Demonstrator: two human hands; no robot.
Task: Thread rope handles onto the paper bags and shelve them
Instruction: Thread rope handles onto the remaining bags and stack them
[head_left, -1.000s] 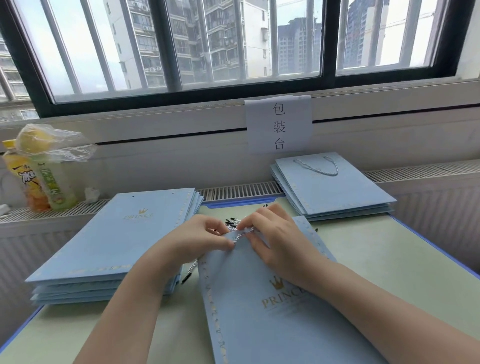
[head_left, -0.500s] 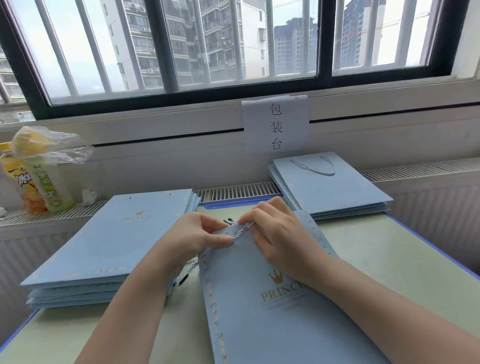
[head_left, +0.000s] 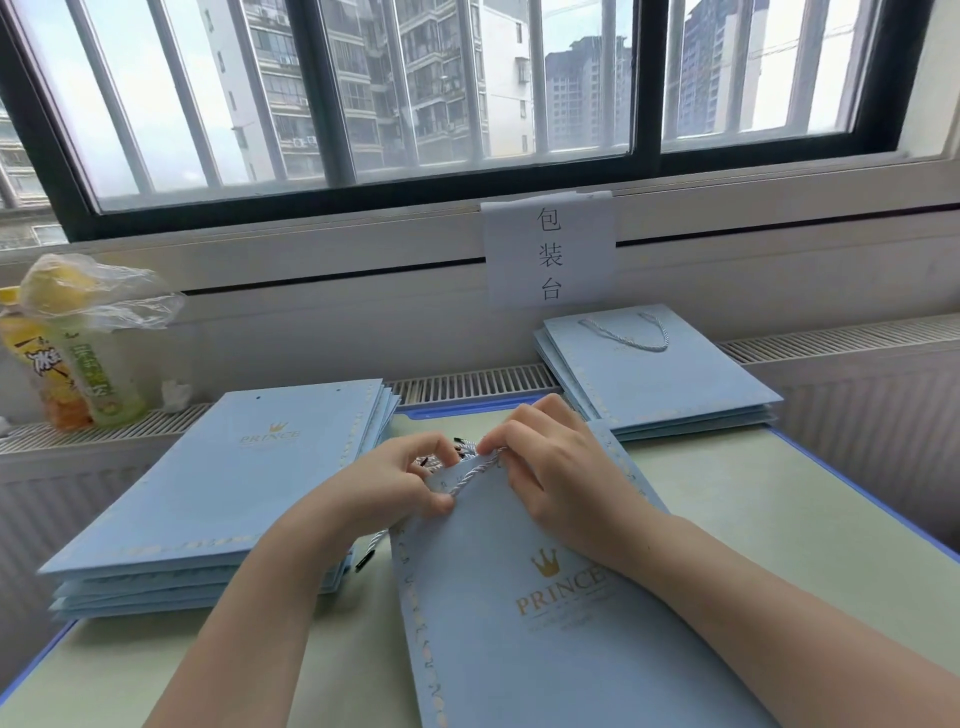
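A flat light-blue paper bag (head_left: 545, 623) lies on the table (head_left: 779, 545), with its top edge under both hands. The left hand (head_left: 384, 488) pinches a twisted silver rope (head_left: 470, 475) between thumb and curled fingers at the top edge of the bag. The right hand (head_left: 561, 467) is just beside it, its fingers also curled, and pinches the same rope a little farther along. The rope runs between the two hands across the bag's top corner (whether it already passes through a hole, I cannot tell). Below the left hand a loose end of this rope with a black tip (head_left: 365, 561) hangs at the bag's left edge.

To the left of the left hand is a stack of bags (head_left: 208, 493) without handles. Beyond the right hand, near the wall, a smaller stack (head_left: 660, 384) has a rope handle on its top bag. Far left of the left hand stand two drink bottles (head_left: 78, 374) under a plastic bag.
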